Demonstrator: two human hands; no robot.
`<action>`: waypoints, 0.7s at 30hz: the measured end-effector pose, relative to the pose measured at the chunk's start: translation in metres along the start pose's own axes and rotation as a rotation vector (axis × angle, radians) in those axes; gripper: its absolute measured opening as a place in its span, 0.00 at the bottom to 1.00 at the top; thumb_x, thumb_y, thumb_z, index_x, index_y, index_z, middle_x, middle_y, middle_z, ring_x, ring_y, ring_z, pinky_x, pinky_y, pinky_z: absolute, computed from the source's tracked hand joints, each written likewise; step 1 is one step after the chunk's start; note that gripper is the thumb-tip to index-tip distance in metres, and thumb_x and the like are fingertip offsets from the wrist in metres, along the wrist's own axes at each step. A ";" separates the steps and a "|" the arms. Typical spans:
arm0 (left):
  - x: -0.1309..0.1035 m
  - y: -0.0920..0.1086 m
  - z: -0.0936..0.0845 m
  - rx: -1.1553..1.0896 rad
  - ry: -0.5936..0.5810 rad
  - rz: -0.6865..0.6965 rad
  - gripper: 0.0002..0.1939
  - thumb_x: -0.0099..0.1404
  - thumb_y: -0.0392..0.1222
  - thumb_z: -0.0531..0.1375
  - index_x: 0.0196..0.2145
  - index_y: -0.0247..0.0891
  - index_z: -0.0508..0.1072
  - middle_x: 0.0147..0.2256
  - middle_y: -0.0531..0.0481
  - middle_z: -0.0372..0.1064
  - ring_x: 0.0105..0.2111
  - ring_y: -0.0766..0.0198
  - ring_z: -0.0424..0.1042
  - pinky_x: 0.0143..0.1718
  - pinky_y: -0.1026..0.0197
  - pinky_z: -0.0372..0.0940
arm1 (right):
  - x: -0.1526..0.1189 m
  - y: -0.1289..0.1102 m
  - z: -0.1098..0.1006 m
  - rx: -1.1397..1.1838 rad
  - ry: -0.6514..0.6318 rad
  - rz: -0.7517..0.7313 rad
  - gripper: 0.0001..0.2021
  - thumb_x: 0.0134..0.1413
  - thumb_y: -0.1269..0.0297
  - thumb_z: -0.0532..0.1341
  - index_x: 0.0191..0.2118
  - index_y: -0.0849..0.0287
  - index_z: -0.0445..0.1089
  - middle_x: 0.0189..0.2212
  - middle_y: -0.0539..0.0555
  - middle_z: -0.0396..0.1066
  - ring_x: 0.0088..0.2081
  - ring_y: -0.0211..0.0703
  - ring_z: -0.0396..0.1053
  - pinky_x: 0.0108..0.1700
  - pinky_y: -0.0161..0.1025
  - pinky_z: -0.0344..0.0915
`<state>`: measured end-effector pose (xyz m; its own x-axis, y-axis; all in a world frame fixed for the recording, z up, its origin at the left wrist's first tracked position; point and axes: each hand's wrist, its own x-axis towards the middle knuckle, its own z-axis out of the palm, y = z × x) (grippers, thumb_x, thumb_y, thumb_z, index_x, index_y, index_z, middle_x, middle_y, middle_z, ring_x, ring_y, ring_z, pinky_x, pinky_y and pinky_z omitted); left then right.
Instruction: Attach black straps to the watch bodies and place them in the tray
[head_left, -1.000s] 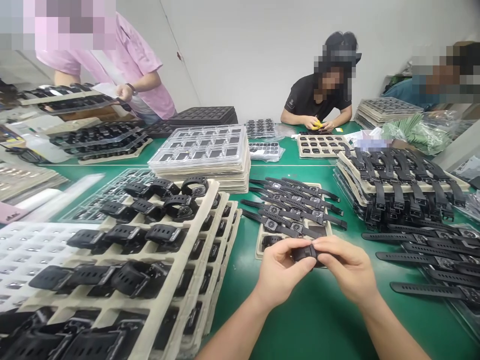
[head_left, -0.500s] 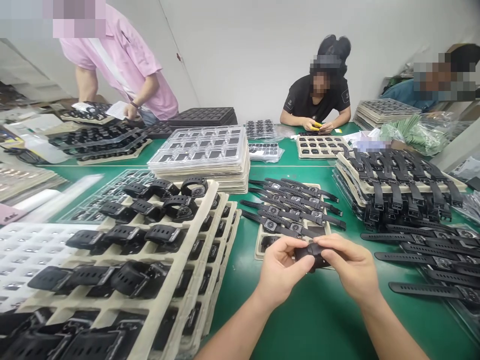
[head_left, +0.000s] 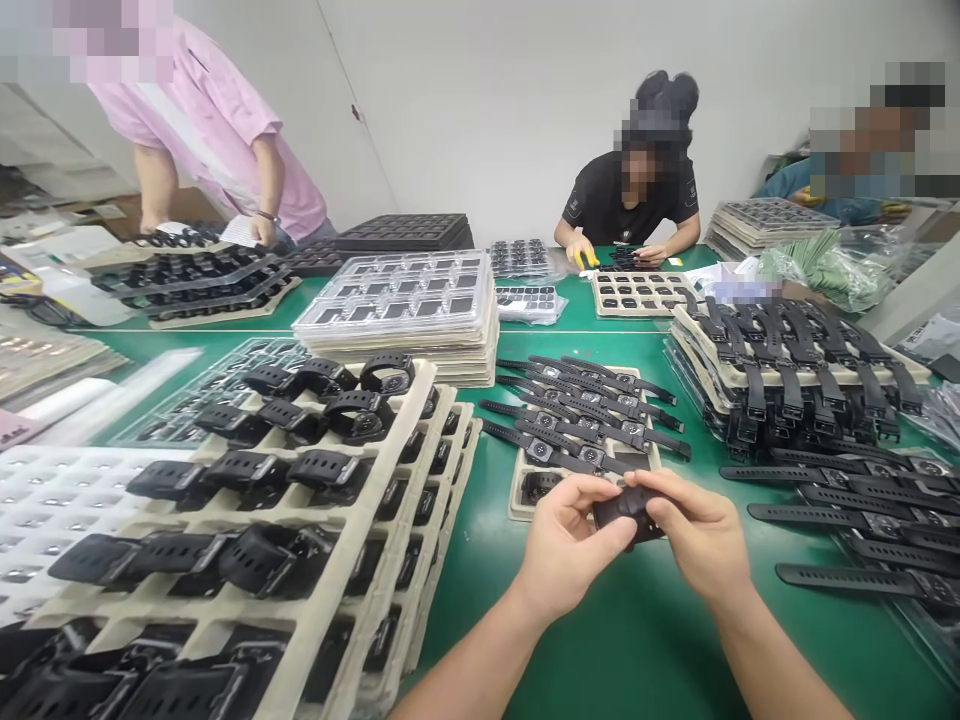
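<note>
A black smartwatch point(head_left: 630, 508) with its strap curled is held between my two hands, above the near edge of a beige tray point(head_left: 519, 495). On its left side my left hand point(head_left: 566, 550) pinches it with thumb and fingers. My right hand point(head_left: 697, 535) grips its right side, fingers over the top. Watches with straps laid flat point(head_left: 589, 425) cover most of the beige tray just beyond, and one watch with a closed strap point(head_left: 541, 485) sits in its near left compartment.
Stacked beige trays of looped watches point(head_left: 300, 530) rise at the left. Clear trays point(head_left: 405, 295) stand behind them. More strapped watches point(head_left: 802, 350) are piled at the right. Three people work across the table point(head_left: 600, 640).
The watch has turned slightly in my hands, and my left thumb has shifted right along it. Across the table, a person's hands have moved apart, one with a yellow object.
</note>
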<state>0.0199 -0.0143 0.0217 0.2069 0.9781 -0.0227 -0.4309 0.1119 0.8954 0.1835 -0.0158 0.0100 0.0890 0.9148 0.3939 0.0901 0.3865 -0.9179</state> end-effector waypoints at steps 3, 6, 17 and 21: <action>0.000 -0.004 -0.001 -0.052 0.007 -0.002 0.20 0.52 0.44 0.75 0.41 0.37 0.77 0.36 0.46 0.78 0.34 0.61 0.76 0.34 0.63 0.72 | 0.000 -0.001 -0.002 0.009 -0.006 0.034 0.07 0.56 0.58 0.71 0.41 0.43 0.84 0.39 0.52 0.84 0.39 0.50 0.81 0.41 0.42 0.80; 0.001 -0.005 -0.001 -0.038 0.012 0.024 0.19 0.52 0.44 0.75 0.40 0.37 0.78 0.37 0.45 0.79 0.37 0.60 0.76 0.37 0.62 0.72 | 0.001 -0.003 -0.004 0.022 -0.013 0.037 0.06 0.55 0.60 0.71 0.40 0.44 0.84 0.38 0.52 0.84 0.40 0.50 0.81 0.41 0.42 0.80; 0.001 -0.004 -0.002 0.059 0.037 0.035 0.16 0.50 0.44 0.75 0.36 0.37 0.81 0.36 0.45 0.79 0.39 0.56 0.78 0.42 0.56 0.73 | 0.001 -0.001 0.001 0.054 -0.035 -0.007 0.04 0.54 0.58 0.72 0.37 0.44 0.84 0.34 0.54 0.84 0.39 0.53 0.80 0.42 0.49 0.80; 0.001 -0.007 -0.001 0.065 0.021 0.050 0.16 0.52 0.46 0.75 0.38 0.38 0.81 0.39 0.44 0.79 0.41 0.55 0.77 0.45 0.55 0.72 | -0.001 -0.001 0.003 0.056 -0.036 -0.002 0.05 0.59 0.58 0.69 0.40 0.45 0.84 0.38 0.54 0.83 0.41 0.51 0.80 0.43 0.46 0.79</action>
<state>0.0220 -0.0141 0.0151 0.1680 0.9857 0.0142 -0.3818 0.0518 0.9228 0.1805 -0.0168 0.0101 0.0532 0.9174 0.3945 0.0348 0.3931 -0.9188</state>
